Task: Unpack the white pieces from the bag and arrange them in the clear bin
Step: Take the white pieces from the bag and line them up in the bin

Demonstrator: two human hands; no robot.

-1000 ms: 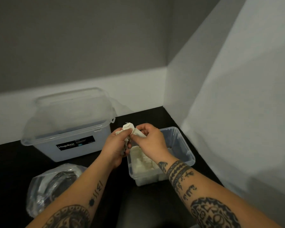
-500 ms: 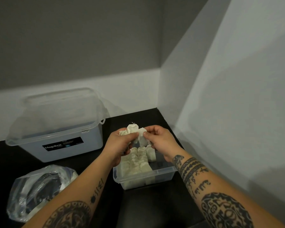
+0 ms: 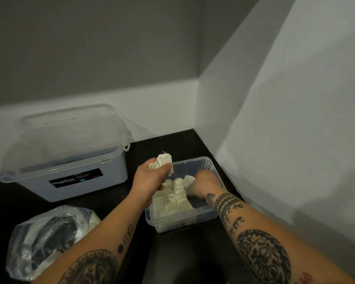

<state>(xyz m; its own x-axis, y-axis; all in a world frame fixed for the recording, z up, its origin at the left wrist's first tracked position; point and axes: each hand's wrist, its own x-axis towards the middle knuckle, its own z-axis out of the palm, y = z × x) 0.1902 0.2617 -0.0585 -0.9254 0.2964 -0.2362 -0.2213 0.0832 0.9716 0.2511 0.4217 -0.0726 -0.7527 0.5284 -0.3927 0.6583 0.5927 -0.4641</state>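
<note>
One piece goes down into the clear bin [image 3: 210, 167]!
Right hand [image 3: 206, 184] has dropped from the left hand's [image 3: 150, 179] bundle [image 3: 162, 162], pinching a white piece [image 3: 189, 182] beside the bin's rows; left grips the rest.

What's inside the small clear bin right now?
Rows of white pieces fill the bin's left part; the right hand sets another in. The floor under them is covered.
</note>
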